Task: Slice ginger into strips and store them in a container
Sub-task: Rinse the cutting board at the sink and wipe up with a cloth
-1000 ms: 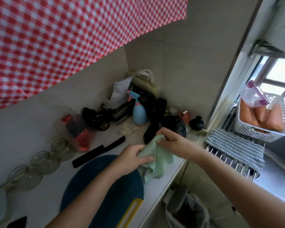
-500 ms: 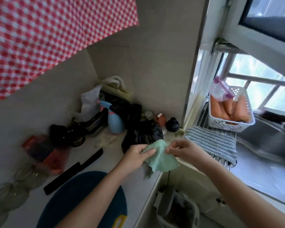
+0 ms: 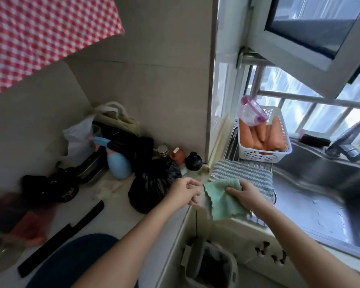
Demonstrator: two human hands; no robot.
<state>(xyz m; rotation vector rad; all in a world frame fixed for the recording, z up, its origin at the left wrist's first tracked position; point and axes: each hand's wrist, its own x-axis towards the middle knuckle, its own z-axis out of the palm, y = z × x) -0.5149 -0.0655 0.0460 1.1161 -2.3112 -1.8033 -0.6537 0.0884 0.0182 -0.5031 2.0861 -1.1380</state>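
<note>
View: head camera, looking down on the counter corner and the sink.
Change, cloth: half a second ago both hands held the green cloth (image 3: 222,204) above the counter's front edge. Now only the right hand has it, and it has moved right, onto the near corner of the drying rack.
Change, left hand: it has let go of the cloth and stayed over the counter's right edge.
Left hand (image 3: 185,192): fingers loosely curled, holding nothing, just beside the cloth's left edge and in front of a black plastic bag (image 3: 152,183).
Right hand (image 3: 245,192): fingers bent over the cloth's top edge, gripping it. Cloth and hand overlap the striped grey mat (image 3: 241,173) lying on the rack.
Container (image 3: 250,113): clear, with a purple lid, tilted in the far left corner of the white basket (image 3: 264,156), on top of carrots (image 3: 258,134). The basket stands at the rack's far end, beyond the right hand and well apart from both hands.
Black knife (image 3: 60,238): flat on the counter (image 3: 116,215), to the left of the left forearm, well apart from the hands.
Cutting board (image 3: 71,262): dark blue, at the counter's near edge, partly under the left forearm, just beside the knife.
Other: a blue spray bottle (image 3: 117,163) stands at the counter's back corner, behind the bag. The steel sink (image 3: 320,183) lies to the right of the rack.
</note>
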